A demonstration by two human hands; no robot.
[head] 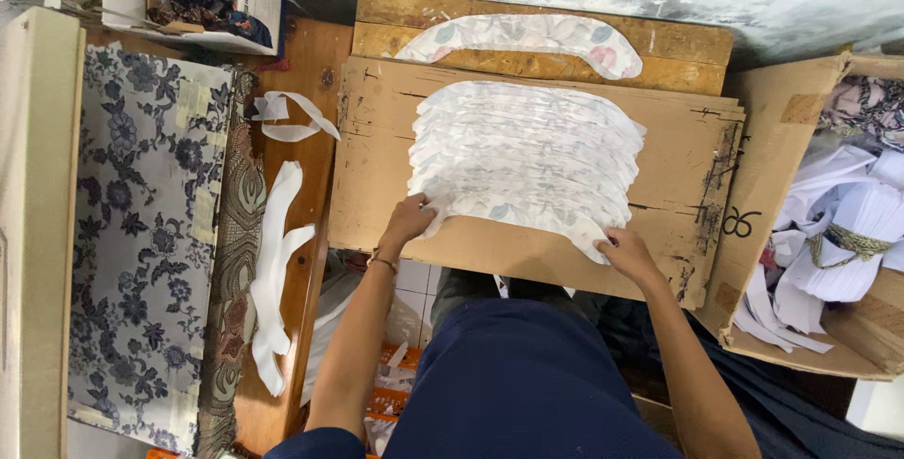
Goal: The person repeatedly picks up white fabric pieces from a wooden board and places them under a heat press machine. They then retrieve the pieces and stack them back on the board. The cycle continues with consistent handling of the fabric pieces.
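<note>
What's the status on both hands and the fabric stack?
Left hand, right hand pinching nearest curved fabric piece. Stack fanned on cardboard board. Nothing blocking.

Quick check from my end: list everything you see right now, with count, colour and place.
curved fabric pieces: overlapping stack, white with faint print, on the cardboard
cardboard sheet: one, brown, across the lap
single curved piece: one, floral white, on the wooden board behind
white strips: several, on the wooden bench, left
floral cloth: one, blue-grey, far left
cardboard box: one, brown, right, holding white scraps
left hand: on the stack's near-left edge
right hand: on its near-right edge
</note>
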